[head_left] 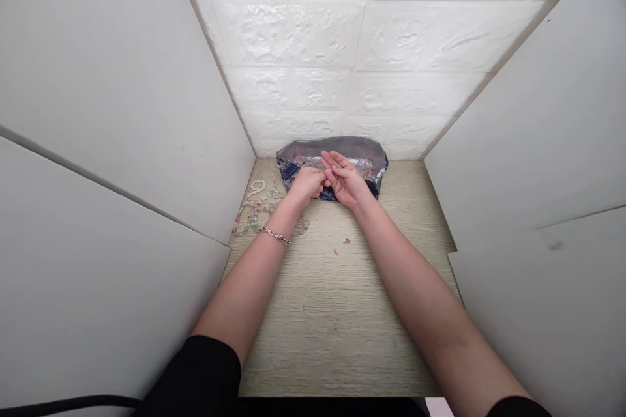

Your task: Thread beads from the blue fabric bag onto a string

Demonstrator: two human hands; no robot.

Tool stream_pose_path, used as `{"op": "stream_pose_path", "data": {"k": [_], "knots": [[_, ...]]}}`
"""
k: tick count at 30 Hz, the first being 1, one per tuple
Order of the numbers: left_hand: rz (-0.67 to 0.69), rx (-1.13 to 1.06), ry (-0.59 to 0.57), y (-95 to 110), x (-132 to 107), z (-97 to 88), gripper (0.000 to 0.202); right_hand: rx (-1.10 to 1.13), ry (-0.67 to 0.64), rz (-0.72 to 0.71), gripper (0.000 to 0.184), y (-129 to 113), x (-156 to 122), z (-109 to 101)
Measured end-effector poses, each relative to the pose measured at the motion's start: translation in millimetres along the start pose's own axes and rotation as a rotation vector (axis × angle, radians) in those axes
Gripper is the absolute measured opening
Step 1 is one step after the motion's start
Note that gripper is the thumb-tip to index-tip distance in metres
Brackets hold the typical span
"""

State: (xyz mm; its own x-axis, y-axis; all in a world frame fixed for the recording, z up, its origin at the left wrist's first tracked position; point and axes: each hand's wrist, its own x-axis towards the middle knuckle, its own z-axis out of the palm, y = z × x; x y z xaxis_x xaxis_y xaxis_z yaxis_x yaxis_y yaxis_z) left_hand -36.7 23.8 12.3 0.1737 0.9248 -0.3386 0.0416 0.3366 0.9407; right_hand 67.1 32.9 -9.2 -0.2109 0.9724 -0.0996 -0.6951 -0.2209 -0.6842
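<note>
My left hand (309,184) is closed in a pinch, its fingertips meeting those of my right hand (346,185). My right palm is turned up; thumb and forefinger press together while other fingers stretch out. Whatever lies between the fingertips is too small to make out. Both hands are over the front of a dark blue and grey bag (337,144), which lies open against the wall. Small, shiny, multicoloured pieces (307,161) show inside it, partly hidden by my hands.
Strings of pale and coloured beads (254,212) lie left of the bag, partly behind my left forearm. Two small reddish bits (347,241) rest on the wood-grained tabletop (323,319). White panels (147,91) enclose both sides, and a white brick-patterned wall (313,32) stands behind.
</note>
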Motion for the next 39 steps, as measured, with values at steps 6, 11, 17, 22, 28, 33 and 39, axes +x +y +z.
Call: {"op": "stream_pose_path", "data": {"k": [6, 11, 17, 22, 28, 33, 39], "knots": [[-0.048, 0.003, -0.006, -1.6, 2.6, -3.2, 0.023, -0.217, -0.038, -0.021, 0.027, -1.0, -3.4, 1.6], [-0.096, 0.006, -0.026, -1.0, 1.1, -2.6, 0.024, -0.35, -0.071, 0.05, 0.03, -6.4, -4.9, 0.3], [-0.069, -0.063, -0.051, 3.0, -3.8, -1.7, 0.02, -0.328, -0.1, 0.037, 0.027, -6.0, -3.3, -5.0], [-0.062, -0.061, -0.032, 1.2, -2.0, -2.2, 0.021, -0.303, -0.089, 0.029, 0.025, -5.4, -3.4, -4.9], [-0.028, -0.106, -0.037, -0.2, -0.7, -3.7, 0.023, -0.195, -0.061, 0.033, 0.023, -6.1, -3.5, -3.3], [0.032, -0.196, -0.054, -1.3, 1.2, -4.6, 0.021, -0.106, 0.071, 0.023, 0.024, -4.1, -1.3, 1.0], [0.128, -0.27, -0.017, -4.6, 2.1, -2.8, 0.019, -0.057, 0.189, -0.078, 0.017, 3.1, 2.2, 3.3]]}}
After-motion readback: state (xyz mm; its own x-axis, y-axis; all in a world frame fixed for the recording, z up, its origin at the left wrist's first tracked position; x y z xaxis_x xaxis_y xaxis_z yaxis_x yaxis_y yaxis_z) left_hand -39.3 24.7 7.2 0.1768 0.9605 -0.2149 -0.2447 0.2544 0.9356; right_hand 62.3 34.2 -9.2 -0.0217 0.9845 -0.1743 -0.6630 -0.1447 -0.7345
